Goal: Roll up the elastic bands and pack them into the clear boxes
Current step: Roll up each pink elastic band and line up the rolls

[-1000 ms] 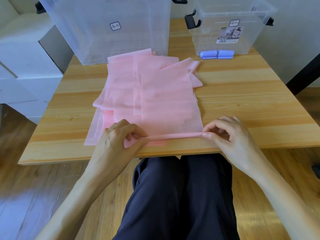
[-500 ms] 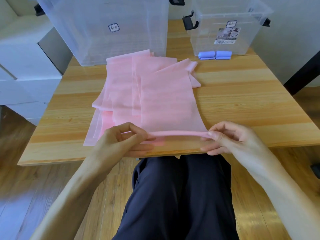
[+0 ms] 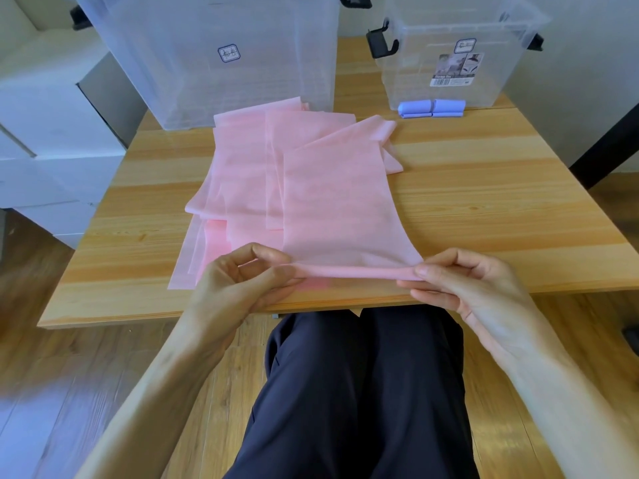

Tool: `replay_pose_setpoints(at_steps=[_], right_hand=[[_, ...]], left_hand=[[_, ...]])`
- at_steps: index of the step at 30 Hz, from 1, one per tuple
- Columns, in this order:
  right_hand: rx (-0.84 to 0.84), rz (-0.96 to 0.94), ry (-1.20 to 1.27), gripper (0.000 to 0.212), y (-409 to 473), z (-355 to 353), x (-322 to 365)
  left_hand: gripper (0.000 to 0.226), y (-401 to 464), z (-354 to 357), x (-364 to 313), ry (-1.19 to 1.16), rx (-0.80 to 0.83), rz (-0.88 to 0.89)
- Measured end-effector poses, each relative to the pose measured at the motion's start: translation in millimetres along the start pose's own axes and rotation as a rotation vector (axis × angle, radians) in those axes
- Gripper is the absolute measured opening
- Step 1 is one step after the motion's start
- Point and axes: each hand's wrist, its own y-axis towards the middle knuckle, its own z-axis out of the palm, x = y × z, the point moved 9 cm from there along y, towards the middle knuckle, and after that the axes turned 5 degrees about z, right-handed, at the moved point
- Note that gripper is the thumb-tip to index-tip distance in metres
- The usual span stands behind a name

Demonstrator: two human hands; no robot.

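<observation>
My left hand (image 3: 242,285) pinches one end of the rolled near edge of the top pink band (image 3: 340,209), and my right hand (image 3: 466,288) pinches the other end, thumb and fingers closed on the thin roll (image 3: 356,272), which hangs just above the table's (image 3: 501,209) front edge. The rest of that band lies flat, running away from me toward the back of the table. Under it and to its left, more pink bands (image 3: 238,181) are spread in an untidy overlapping pile, one corner folded over at the far right; how many there are I can't tell. At the back left corner stands a large clear box (image 3: 214,57), its front wall touching or nearly touching the far ends of the bands. At the back right stands a smaller clear box (image 3: 456,53) with black latches and a printed label. Two blue rolls (image 3: 430,108) sit side by side at its base; they may be inside or just in front, the clear wall makes it hard to judge. My dark trousers (image 3: 363,392) show below the table edge, over a wooden floor (image 3: 41,375), with white drawers (image 3: 52,133) to the left.
</observation>
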Motion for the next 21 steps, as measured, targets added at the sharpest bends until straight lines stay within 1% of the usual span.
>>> replay_pose_setpoints(at_steps=[2,4,8,11,14,18,21], right_hand=[[-0.017,0.000,-0.001,0.016,0,-2,0],[-0.020,-0.004,-0.003,0.015,0,-2,2],[-0.020,-0.009,-0.011,0.013,0,0,3],[-0.025,-0.008,-0.002,0.015,-1,1,4],[-0.032,0.001,0.002,0.024,-1,0,3],[-0.029,0.004,0.026,0.029,-1,1,2],[0.032,0.011,0.075,0.029,-1,5,2]], left_hand=[[0.021,-1,2,0,0.012,0.019,-0.012],[0.014,-1,5,0,0.038,0.051,-0.031],[0.026,1,9,4,0.048,0.103,-0.091],[0.019,0,11,3,0.047,0.128,-0.117],[0.017,-1,12,2,0.051,0.127,-0.116],[0.016,1,9,2,0.027,0.073,-0.101],[0.016,2,8,2,0.011,0.051,-0.087]])
